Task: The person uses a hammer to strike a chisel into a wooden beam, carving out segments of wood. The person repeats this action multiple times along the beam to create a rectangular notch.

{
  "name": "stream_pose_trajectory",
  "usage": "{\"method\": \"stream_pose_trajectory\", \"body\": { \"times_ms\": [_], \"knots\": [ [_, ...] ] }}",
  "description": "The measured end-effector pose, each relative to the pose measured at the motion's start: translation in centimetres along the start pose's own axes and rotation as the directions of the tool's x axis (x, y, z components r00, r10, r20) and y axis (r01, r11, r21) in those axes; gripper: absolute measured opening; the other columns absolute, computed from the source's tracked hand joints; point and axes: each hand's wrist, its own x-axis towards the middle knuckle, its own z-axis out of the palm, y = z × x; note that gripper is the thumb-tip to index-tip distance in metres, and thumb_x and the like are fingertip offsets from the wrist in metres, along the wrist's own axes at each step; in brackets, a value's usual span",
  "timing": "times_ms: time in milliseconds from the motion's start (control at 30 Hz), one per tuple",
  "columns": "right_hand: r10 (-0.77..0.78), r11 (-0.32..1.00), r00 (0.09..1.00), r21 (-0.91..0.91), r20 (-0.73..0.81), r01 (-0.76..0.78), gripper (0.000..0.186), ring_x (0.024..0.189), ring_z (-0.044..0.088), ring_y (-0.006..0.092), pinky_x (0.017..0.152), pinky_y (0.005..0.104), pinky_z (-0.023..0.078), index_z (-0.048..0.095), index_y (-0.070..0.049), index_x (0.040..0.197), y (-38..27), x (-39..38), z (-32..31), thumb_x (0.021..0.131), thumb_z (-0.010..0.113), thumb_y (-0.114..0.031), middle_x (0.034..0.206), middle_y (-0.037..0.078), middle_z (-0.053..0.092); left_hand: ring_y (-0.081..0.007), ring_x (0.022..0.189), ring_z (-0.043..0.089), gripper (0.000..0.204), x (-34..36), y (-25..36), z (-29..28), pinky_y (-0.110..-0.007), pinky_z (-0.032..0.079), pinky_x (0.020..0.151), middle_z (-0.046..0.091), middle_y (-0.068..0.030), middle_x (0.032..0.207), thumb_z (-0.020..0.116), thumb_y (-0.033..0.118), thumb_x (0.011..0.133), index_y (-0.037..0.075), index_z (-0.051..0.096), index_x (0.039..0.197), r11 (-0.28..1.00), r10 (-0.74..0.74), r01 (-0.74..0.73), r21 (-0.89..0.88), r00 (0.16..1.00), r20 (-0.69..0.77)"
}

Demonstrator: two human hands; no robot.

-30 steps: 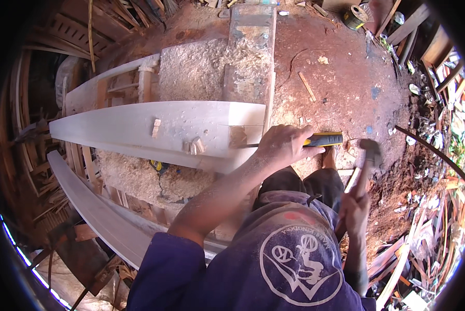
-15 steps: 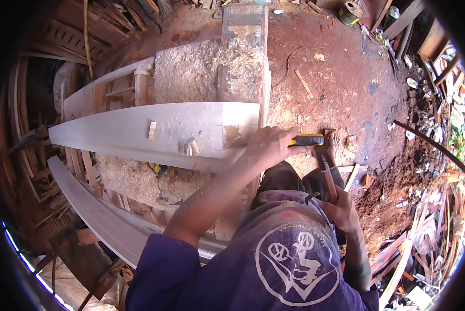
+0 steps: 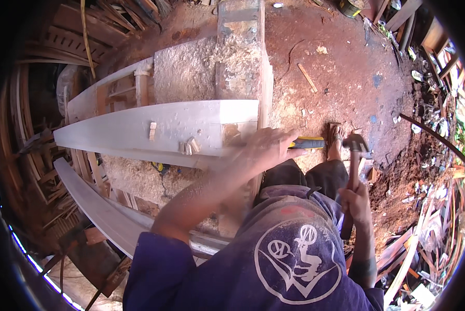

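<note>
My left hand (image 3: 271, 147) is closed around a chisel (image 3: 310, 142) by its yellow and black handle, which sticks out to the right. The blade is hidden by the hand. The hand is at the right end of a long, pale, tapering timber piece (image 3: 165, 124), beside a cut-out notch (image 3: 231, 133). My right hand (image 3: 356, 202) grips a hammer (image 3: 354, 168) by its wooden shaft, with the dark metal head up and apart from the chisel. Small wood blocks (image 3: 190, 146) and a wood offcut (image 3: 152, 130) lie on the timber.
A second curved timber (image 3: 95, 207) lies at the near left. Sawdust covers the bench (image 3: 185, 67) behind the timber. A yellow and black tool (image 3: 161, 167) lies below the timber's near edge. Scrap wood (image 3: 419, 249) is heaped at right; a loose stick (image 3: 307, 78) lies on the floor.
My right hand has moved up and to the right with the hammer, whose head is now plainly visible. My left hand still holds the chisel at the timber's end.
</note>
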Motion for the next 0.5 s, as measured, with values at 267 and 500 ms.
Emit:
{"method": "stream_pose_trajectory", "body": {
  "times_ms": [267,500],
  "knots": [
    [-0.004,0.964,0.967,0.257,-0.254,0.072,0.018,0.039,0.04,0.0096,0.037,0.027,0.034,0.049,-0.008,0.076,-2.2,0.1,-3.6,0.087,0.063,-0.006,0.053,-0.002,0.043,-0.0286,0.066,0.068,0.054,2.8,-0.4,-2.0,-0.045,0.052,0.06,0.069,-0.0124,0.073,0.067,0.06,0.089,0.007,0.068,0.102,0.98,-0.178,0.179,-0.082,0.984,0.022],
    [-0.032,0.966,0.986,0.247,-0.161,0.072,0.019,0.04,0.04,0.0095,0.038,0.0267,0.035,0.047,-0.008,0.078,-1.6,-0.1,-2.0,0.087,0.064,-0.005,0.056,-0.002,0.042,-0.0205,0.046,0.059,0.056,0.9,2.9,-0.8,-0.035,0.047,0.042,0.063,-0.0065,0.063,0.067,0.059,0.089,0.003,0.063,0.096,0.997,0.027,0.009,0.073,0.876,-0.482]
  ]
}}
